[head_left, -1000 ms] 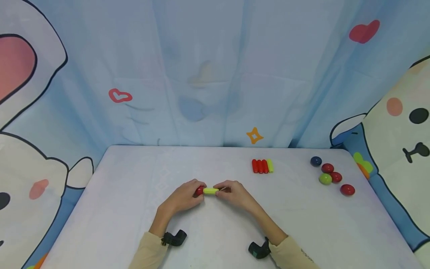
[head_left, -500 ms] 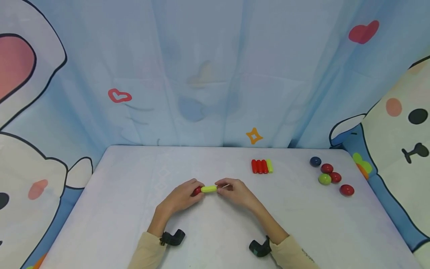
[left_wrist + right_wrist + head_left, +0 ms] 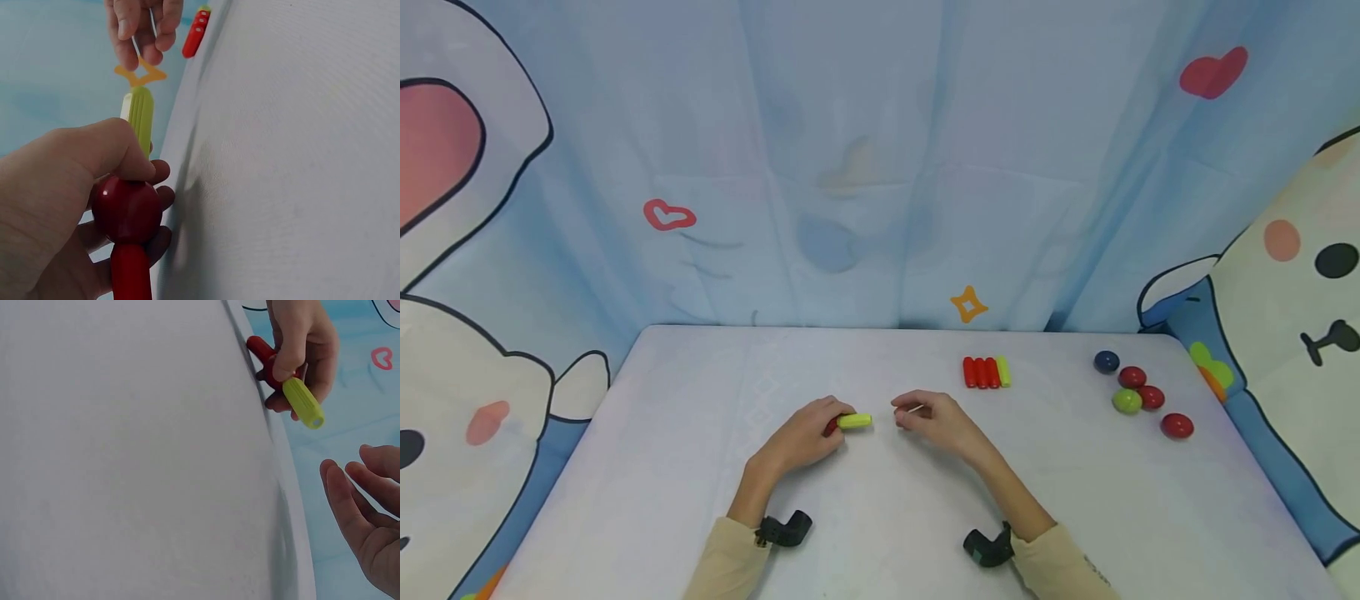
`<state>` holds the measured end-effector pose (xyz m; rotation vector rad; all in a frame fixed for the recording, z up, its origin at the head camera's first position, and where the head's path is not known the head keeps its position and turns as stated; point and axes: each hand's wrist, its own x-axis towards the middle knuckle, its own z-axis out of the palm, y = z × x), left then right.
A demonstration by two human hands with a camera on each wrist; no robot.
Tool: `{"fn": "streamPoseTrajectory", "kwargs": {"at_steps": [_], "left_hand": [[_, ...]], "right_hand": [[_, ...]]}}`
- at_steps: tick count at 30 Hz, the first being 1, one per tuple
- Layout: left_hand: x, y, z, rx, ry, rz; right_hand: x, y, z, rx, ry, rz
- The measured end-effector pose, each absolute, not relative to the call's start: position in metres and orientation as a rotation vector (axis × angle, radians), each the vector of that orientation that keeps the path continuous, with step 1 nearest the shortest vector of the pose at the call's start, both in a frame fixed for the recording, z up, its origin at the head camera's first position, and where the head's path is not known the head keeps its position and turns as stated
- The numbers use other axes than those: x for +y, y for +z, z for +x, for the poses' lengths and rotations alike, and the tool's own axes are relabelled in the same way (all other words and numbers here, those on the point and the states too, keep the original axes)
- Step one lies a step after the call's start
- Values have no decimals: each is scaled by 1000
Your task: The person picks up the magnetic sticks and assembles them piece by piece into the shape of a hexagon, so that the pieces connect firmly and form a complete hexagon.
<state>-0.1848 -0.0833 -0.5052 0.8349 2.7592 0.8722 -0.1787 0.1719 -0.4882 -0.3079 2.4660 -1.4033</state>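
Observation:
My left hand (image 3: 805, 433) holds a red ball (image 3: 127, 210) between curled fingers and thumb. A yellow-green rod (image 3: 854, 421) sticks out of one side of the ball, towards the right hand. From the ball's opposite side comes a red rod (image 3: 131, 272), best seen in the left wrist view. The right hand (image 3: 936, 421) is a short way off the yellow-green rod's free end, its fingers loosely bent and nothing between them. In the right wrist view the same right hand (image 3: 372, 519) is apart from the joined pieces.
Further back on the white table (image 3: 700, 375) lie red rods (image 3: 981, 372) side by side with one yellow-green rod (image 3: 1003, 372). At the right are a dark blue ball (image 3: 1107, 362), a green ball (image 3: 1127, 401) and red balls (image 3: 1177, 427). A blue curtain (image 3: 865, 233) hangs behind.
The right hand has let go of the yellow-green rod's end and moved away to the right. The left hand has shifted slightly left with the joined pieces.

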Motion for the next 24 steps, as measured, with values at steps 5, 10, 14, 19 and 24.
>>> {"fn": "streamPoseTrajectory", "kwargs": {"at_steps": [5, 10, 14, 19, 24], "left_hand": [[-83, -506, -184, 2766, 826, 824], [-83, -507, -183, 2797, 757, 814], [-83, -508, -184, 2833, 713, 860], [-84, -510, -183, 2852, 679, 885], [-84, -509, -183, 2865, 679, 926]], "right_hand": [[179, -485, -180, 2481, -1405, -290], [184, -483, -182, 2470, -1417, -267], [188, -483, -183, 2459, -1417, -285], [192, -480, -185, 2447, -1441, -249], [203, -479, -188, 2429, -1499, -245]]}}
